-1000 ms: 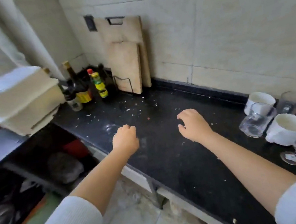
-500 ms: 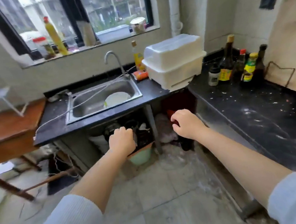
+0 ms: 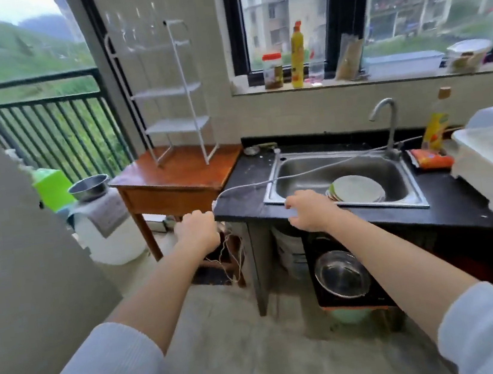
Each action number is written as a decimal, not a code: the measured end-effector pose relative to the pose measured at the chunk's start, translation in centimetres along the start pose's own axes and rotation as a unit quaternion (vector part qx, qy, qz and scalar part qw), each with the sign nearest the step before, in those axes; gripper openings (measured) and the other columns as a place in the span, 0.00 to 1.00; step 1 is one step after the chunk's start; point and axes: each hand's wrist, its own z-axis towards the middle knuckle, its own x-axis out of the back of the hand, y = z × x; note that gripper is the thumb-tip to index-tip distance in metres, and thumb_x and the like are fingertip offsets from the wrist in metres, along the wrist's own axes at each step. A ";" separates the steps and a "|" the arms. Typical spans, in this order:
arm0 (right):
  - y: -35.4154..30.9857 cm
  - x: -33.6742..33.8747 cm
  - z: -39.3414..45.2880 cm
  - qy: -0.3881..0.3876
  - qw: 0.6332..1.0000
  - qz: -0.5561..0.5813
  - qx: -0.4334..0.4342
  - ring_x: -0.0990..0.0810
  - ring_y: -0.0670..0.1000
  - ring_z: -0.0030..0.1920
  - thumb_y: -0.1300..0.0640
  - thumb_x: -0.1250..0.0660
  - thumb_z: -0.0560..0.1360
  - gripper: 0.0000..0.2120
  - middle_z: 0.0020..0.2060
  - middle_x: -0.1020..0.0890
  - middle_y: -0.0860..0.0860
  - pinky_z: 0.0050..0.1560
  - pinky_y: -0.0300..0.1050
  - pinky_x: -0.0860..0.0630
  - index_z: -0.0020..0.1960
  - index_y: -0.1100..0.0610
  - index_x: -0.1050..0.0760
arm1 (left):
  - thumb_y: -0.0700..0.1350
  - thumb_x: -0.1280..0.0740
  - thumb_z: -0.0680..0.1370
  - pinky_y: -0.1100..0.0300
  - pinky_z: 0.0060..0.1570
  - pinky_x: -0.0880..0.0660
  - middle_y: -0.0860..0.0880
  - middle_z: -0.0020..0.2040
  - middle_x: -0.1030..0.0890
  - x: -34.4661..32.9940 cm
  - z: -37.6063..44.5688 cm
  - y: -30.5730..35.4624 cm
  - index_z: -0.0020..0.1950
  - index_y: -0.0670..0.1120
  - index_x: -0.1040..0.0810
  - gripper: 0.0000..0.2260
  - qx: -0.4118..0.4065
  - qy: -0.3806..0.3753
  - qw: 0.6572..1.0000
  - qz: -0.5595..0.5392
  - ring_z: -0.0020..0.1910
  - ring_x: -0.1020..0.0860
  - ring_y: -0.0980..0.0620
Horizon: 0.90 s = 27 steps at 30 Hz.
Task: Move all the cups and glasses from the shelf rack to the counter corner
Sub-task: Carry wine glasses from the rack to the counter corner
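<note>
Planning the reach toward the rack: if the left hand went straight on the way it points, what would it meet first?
Probably the wooden table beneath the white shelf rack. The left hand, loosely curled and empty, points up toward its front edge; nothing visible lies between, though depth is unclear.

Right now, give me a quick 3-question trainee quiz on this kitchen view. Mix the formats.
1. True or false: both the left hand and the right hand are empty.
2. Where does the white wire shelf rack stand? A) in the steel sink B) on the brown wooden side table C) on the window sill
3. Fill in: the stacked white plates lie in the stainless steel ____.

Key: 1 true; 2 B; 3 sink. The rack's three lower shelves look bare; faint clear shapes at its top are too blurred to identify.
</note>
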 end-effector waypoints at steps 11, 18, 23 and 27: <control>-7.1 5.6 26.3 -0.013 0.993 -0.003 0.121 0.27 0.58 0.63 0.56 0.40 0.75 0.19 0.63 0.25 0.59 0.61 0.49 0.30 0.64 0.60 0.29 | 0.42 0.41 0.75 0.52 0.54 0.28 0.42 0.60 0.24 5.8 17.2 -12.8 0.58 0.42 0.27 0.13 0.129 0.016 0.991 0.011 0.60 0.26 0.43; -12.7 8.5 39.1 0.030 0.987 0.014 0.158 0.26 0.58 0.61 0.56 0.40 0.75 0.20 0.62 0.24 0.59 0.59 0.50 0.28 0.66 0.60 0.31 | 0.41 0.42 0.76 0.51 0.50 0.28 0.41 0.64 0.28 7.5 27.1 -19.3 0.64 0.42 0.30 0.16 0.159 0.055 0.986 -0.001 0.63 0.29 0.42; -16.8 11.8 48.5 0.094 0.984 0.072 0.132 0.27 0.58 0.64 0.58 0.39 0.75 0.19 0.64 0.25 0.59 0.64 0.49 0.31 0.65 0.62 0.30 | 0.41 0.42 0.75 0.53 0.43 0.30 0.41 0.59 0.26 9.8 36.7 -24.8 0.57 0.41 0.27 0.12 0.117 0.101 0.988 0.006 0.57 0.27 0.42; -20.0 15.2 55.8 0.156 0.977 0.109 0.099 0.26 0.59 0.61 0.59 0.39 0.75 0.18 0.61 0.23 0.60 0.61 0.46 0.31 0.64 0.64 0.30 | 0.44 0.42 0.75 0.54 0.44 0.28 0.42 0.56 0.25 13.0 44.4 -29.0 0.56 0.42 0.26 0.12 0.077 0.141 0.987 -0.017 0.56 0.25 0.41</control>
